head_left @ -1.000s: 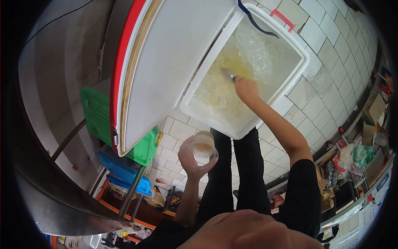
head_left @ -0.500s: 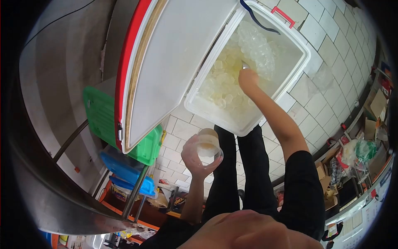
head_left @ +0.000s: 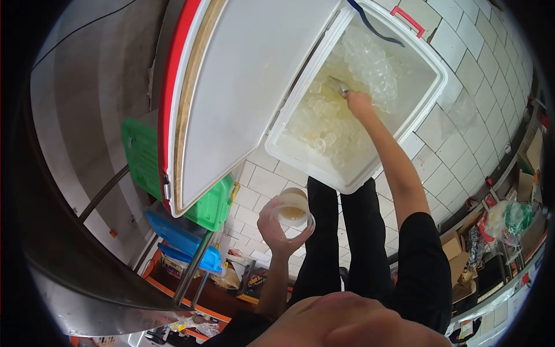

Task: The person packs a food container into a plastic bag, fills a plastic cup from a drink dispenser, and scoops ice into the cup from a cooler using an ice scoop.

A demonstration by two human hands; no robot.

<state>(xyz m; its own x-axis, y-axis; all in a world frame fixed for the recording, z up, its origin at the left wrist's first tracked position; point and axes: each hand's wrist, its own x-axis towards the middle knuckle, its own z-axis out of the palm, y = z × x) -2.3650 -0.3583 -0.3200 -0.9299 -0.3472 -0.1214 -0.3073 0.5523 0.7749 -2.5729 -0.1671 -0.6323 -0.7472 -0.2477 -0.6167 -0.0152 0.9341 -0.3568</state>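
Observation:
My right hand (head_left: 361, 105) is closed on the handle of a metal scoop (head_left: 342, 87), down inside a white cooler (head_left: 281, 151). The scoop's tip touches loose ice (head_left: 321, 113), which looks yellowish. Next to it lies a clear bag of ice (head_left: 373, 63). Below the cooler, my left hand (head_left: 274, 228) is wrapped round clear plastic cups (head_left: 295, 199); two rims show, close together. Brownish liquid is visible in the cups, though I cannot tell which one holds it.
The cooler's red-edged lid (head_left: 243, 69) stands open on the left. A dark strap (head_left: 373, 26) hangs over its far rim. Green (head_left: 141, 156) and blue (head_left: 182, 234) plastic lids are at left, beside a metal rail (head_left: 193, 269). Boxes and bags (head_left: 491, 222) fill the right side.
The scoop shows more clearly above the ice, and my right hand has shifted slightly right. My left hand has tilted the cups somewhat. The whole view has moved a little.

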